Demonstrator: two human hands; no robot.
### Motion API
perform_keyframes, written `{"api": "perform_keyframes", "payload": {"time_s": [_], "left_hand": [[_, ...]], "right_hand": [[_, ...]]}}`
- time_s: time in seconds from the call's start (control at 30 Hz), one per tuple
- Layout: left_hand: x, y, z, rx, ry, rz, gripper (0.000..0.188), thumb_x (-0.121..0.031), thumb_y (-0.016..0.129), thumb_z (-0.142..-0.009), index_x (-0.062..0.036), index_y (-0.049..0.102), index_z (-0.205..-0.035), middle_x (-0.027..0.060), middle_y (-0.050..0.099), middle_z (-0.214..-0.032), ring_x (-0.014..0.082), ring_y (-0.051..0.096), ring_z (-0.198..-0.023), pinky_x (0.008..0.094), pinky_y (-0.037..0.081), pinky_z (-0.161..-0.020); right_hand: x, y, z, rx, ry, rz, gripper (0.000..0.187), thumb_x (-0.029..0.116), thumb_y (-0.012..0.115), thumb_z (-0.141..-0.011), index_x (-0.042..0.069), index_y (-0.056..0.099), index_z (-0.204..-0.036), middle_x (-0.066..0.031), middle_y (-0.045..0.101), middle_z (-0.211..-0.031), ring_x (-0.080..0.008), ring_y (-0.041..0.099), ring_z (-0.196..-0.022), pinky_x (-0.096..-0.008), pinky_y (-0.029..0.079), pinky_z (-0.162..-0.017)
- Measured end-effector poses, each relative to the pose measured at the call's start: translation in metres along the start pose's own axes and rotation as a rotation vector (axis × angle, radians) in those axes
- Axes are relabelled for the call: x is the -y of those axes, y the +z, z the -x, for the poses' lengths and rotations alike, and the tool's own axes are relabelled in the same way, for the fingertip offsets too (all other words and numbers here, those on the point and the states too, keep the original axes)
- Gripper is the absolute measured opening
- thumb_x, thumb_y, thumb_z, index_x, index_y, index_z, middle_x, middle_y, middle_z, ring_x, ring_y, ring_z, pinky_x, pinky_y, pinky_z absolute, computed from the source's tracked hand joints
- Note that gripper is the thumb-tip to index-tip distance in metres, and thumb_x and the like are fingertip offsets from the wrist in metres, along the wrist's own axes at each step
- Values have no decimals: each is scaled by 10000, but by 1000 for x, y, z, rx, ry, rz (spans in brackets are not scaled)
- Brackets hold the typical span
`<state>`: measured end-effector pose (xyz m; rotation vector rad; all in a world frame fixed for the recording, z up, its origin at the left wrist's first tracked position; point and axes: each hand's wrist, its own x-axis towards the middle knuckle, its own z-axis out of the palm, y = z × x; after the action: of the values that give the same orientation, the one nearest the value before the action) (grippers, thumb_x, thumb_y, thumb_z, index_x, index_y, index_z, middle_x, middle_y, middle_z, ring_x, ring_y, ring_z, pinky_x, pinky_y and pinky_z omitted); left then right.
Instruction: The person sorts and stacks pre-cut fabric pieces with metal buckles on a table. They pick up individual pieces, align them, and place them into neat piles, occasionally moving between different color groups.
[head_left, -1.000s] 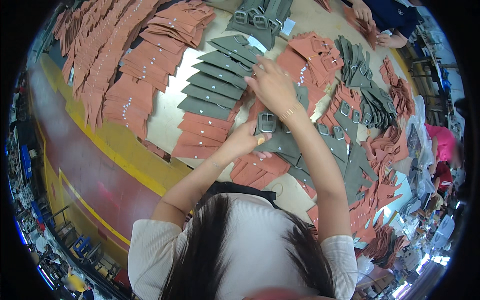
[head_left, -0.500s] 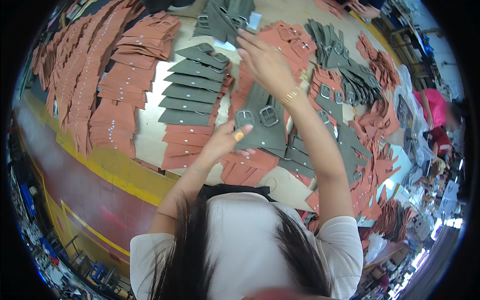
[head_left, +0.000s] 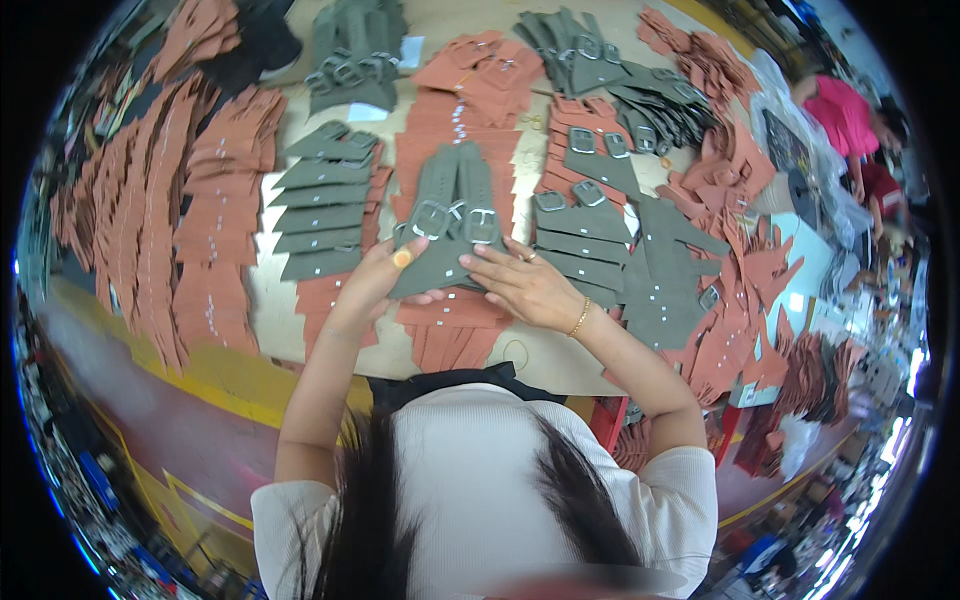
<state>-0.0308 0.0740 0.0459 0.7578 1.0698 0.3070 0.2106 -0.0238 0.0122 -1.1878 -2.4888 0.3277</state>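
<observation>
A grey-green leather-like piece with two straps and metal buckles (head_left: 450, 265) lies on an orange stack in front of me. My left hand (head_left: 366, 288) grips its left lower edge, thumb with an orange-yellow covering on top and fingers underneath. Across its right lower side rests my right hand (head_left: 530, 288), fingers stretched out over the surface. Just left is a column of overlapping grey-green pieces (head_left: 320, 218). To the right lie more grey-green buckled pieces (head_left: 580, 240). The orange stack (head_left: 455, 312) shows below the piece and beyond it.
Long fanned rows of orange pieces (head_left: 215, 220) cover the table's left side. A grey-green pile with buckles (head_left: 352, 75) stands at the far edge, beside white paper. Orange pieces (head_left: 735, 310) heap up at right, near clear plastic. A person in pink (head_left: 840, 115) is farther right.
My right hand has come back from the far grey-green pile and now lies on the buckled piece. My left hand keeps its hold on it. The view has shifted.
</observation>
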Motion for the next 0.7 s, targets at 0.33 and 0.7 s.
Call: {"api": "perform_keyframes", "payload": {"time_s": [0.33, 0.7], "left_hand": [[-96, 49, 44, 90, 147, -367, 452, -227, 653, -909, 48, 471, -1218, 153, 661, -894, 203, 678, -592, 258, 544, -456], [-156, 227, -208, 260, 777, 20, 347, -211, 560, -983, -60, 438, -1271, 117, 617, -1146, 260, 702, -850, 297, 589, -648]], "right_hand": [[-3, -56, 36, -470, 267, -162, 223, 229, 592, -903, 69, 704, -1011, -77, 623, -1274, -299, 516, -1263, -455, 396, -1022], [26, -54, 120, -725, 811, -221, 134, 114, 588, -895, 39, 696, -923, -79, 696, -1041, -257, 627, -1041, -384, 443, -915]]}}
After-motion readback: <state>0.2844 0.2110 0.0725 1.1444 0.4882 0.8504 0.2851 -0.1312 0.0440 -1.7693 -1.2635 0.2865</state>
